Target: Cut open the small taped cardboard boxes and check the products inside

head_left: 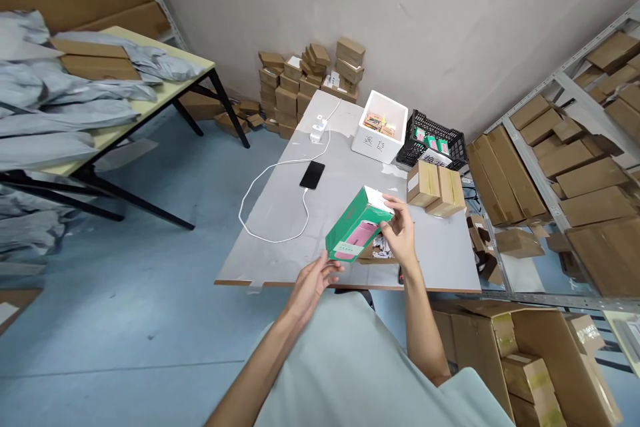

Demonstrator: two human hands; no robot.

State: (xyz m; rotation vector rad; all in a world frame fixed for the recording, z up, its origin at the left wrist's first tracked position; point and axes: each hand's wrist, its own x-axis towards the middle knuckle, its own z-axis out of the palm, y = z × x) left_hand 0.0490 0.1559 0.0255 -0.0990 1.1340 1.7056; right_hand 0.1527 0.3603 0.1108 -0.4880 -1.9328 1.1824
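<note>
A green product box [351, 223] with white ends and a pink picture on its side is held tilted above the front of the grey table [270, 247]. My right hand [401, 233] grips its upper right end, thumb on the near side. At the lower left corner, the fingers of my left hand [314, 282] support the same box from below. Partly hidden behind the box and my right hand lies an opened cardboard box [373, 257] with crumpled paper in it. A small dark red and black tool [401, 274] shows at the table's front edge, beside my right forearm.
A phone [312, 175] on a white cable lies left of centre, near a power strip [319, 128]. Along the right stand a white foam bin [373, 149], a black crate [413, 150] with green boxes, and two cardboard boxes [425, 190]. Shelves [555, 203] flank the table's right.
</note>
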